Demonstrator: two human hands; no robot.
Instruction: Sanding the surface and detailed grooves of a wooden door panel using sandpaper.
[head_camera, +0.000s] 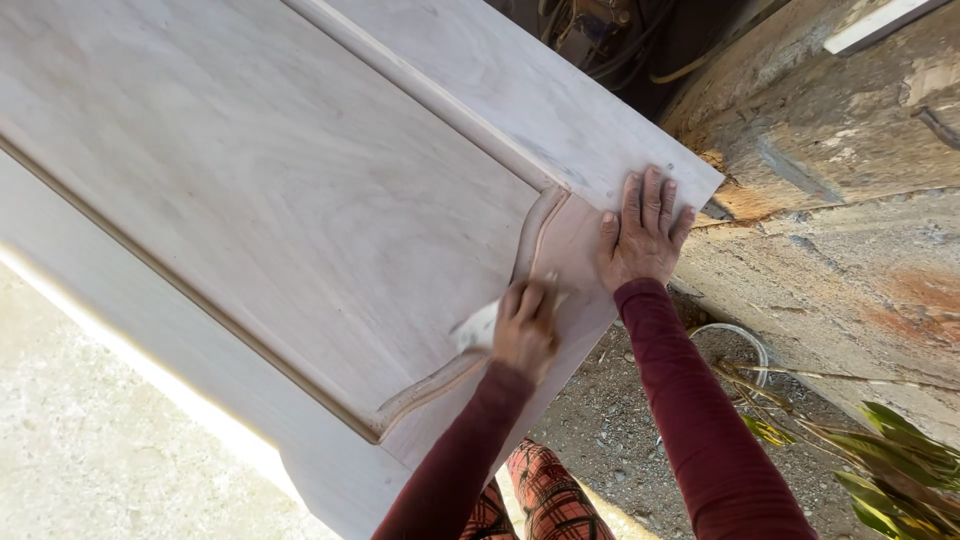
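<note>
A large pale whitewashed wooden door panel with a raised curved moulding (300, 200) lies tilted across the view, its corner resting near a rough weathered concrete wall (850, 200). The left hand (525, 325), fingers curled shut, presses a small folded piece of whitish sandpaper (478, 327) against the panel beside the moulding. The right hand (643, 232) lies flat with fingers spread on the panel's corner; green leaves (900, 470) show over the gravel ground (620, 440) below.
</note>
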